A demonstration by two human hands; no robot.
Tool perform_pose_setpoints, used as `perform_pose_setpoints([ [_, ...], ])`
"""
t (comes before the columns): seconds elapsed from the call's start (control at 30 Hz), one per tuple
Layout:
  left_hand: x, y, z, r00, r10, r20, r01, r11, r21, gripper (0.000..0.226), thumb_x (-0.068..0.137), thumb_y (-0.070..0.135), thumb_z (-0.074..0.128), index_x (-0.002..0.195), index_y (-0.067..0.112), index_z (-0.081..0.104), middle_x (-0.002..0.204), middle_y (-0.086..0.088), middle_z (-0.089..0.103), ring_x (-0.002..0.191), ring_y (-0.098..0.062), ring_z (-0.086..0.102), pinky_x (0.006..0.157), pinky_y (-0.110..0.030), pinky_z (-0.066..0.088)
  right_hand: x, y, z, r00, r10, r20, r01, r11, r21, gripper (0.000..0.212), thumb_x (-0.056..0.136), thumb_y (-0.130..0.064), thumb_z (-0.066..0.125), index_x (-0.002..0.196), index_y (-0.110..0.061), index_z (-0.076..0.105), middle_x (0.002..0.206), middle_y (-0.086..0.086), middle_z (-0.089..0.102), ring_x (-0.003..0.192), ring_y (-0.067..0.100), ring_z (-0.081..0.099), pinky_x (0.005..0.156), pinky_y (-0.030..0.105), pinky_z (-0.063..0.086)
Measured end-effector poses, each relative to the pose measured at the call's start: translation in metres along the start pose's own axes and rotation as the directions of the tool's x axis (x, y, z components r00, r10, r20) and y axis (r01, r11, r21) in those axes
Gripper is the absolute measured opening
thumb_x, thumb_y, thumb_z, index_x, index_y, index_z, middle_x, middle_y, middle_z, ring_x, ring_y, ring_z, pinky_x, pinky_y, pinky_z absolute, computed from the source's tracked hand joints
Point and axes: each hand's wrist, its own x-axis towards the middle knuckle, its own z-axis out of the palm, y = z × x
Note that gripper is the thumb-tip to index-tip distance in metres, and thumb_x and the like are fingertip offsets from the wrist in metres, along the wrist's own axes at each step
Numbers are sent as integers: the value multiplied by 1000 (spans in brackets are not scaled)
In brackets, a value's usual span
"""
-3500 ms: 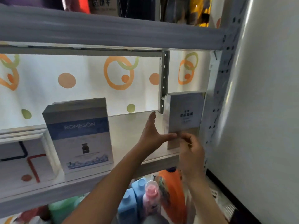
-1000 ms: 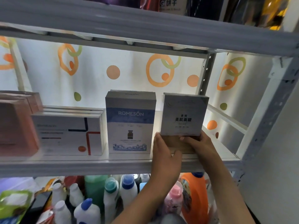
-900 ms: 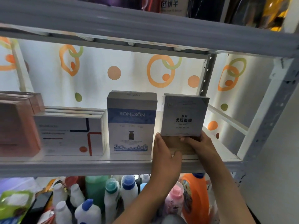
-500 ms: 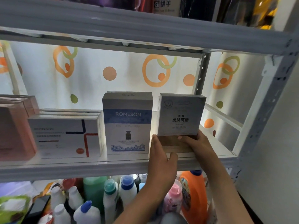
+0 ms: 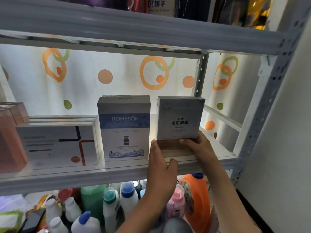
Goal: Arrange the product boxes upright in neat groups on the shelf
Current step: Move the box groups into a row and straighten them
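A grey box with black Chinese print (image 5: 180, 118) stands upright on the white shelf (image 5: 84, 175), right of the blue-and-white ROMESON box (image 5: 124, 128). My left hand (image 5: 159, 167) presses against its lower left edge and my right hand (image 5: 200, 148) grips its lower right corner. Further left stands a group of white boxes with red and navy lines (image 5: 58, 145). A pinkish box (image 5: 11, 140) is at the far left.
A grey metal upright (image 5: 262, 115) and a white wall close off the right side. Another shelf beam (image 5: 134, 29) runs overhead with goods on it. Below the shelf stand several detergent bottles, among them an orange one (image 5: 195, 199) and a green one (image 5: 92, 200).
Since 3.5 s ago the grey box has moved from the shelf's right end to stand beside the ROMESON box, held in both hands. In the last second it barely shifted.
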Motion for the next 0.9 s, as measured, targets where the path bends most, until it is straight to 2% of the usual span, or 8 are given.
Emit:
perform_pose_setpoints([
  [0.1,-1,1,-1,1000,8,8,-8,1000,15,74,96,21,45,153,27,-2,161,12,4,146,-8,12,118,-30,19,-3,0,2,997,-42,-57,42,999,2,48,83,-28,74,124,-31,51,115,-14,63,107,10,60,84,20,49],
  [0.23,-4,1,-2,1000,14,8,-14,1000,17,74,97,22,45,153,29,-4,161,13,-1,146,-8,7,115,-26,15,-11,4,6,989,-57,-140,52,998,-34,59,83,-26,75,134,-29,45,138,-6,55,126,15,52,103,34,46],
  [0.3,-9,-1,-5,999,34,13,-34,999,27,75,98,22,43,152,31,-8,160,14,-5,147,-7,4,114,-24,13,-24,3,10,965,-44,-257,31,998,-55,67,84,-28,75,141,-27,40,149,-5,44,133,17,44,104,32,39],
  [0.4,-22,-8,-11,995,103,10,-103,987,124,76,100,27,41,149,38,-17,159,18,-13,145,-2,0,110,-20,9,-51,-6,24,888,-109,-448,86,994,-70,55,86,-23,72,136,-25,47,142,-7,50,125,15,49,98,30,43],
  [0.47,-31,-11,-18,988,153,18,-153,966,209,76,101,31,39,147,39,-22,157,21,-18,142,2,-4,107,-17,6,-64,-14,35,847,-199,-493,168,980,-106,44,87,-19,70,127,-23,53,130,-7,58,116,11,54,95,24,46],
  [0.7,-49,-10,-56,980,198,32,-200,963,178,69,101,24,38,151,36,-7,159,20,-3,141,6,3,108,-11,4,-83,-33,78,876,-280,-393,254,960,-118,17,87,-15,68,100,-26,64,95,-15,67,91,0,62,79,14,54],
  [0.83,-53,-14,-103,968,241,-67,-231,964,129,66,100,17,41,152,37,6,157,15,22,139,-1,28,114,-22,27,-89,-53,122,902,-357,-243,348,934,-81,16,88,-13,67,94,-27,64,87,-17,65,86,1,63,76,13,53],
  [0.9,-56,-17,-133,952,248,-178,-219,961,167,63,99,15,42,152,35,12,154,17,26,132,2,36,105,-10,30,-92,-65,154,914,-371,-167,370,928,-39,13,89,-16,66,95,-28,64,88,-18,66,87,0,63,78,12,53],
])
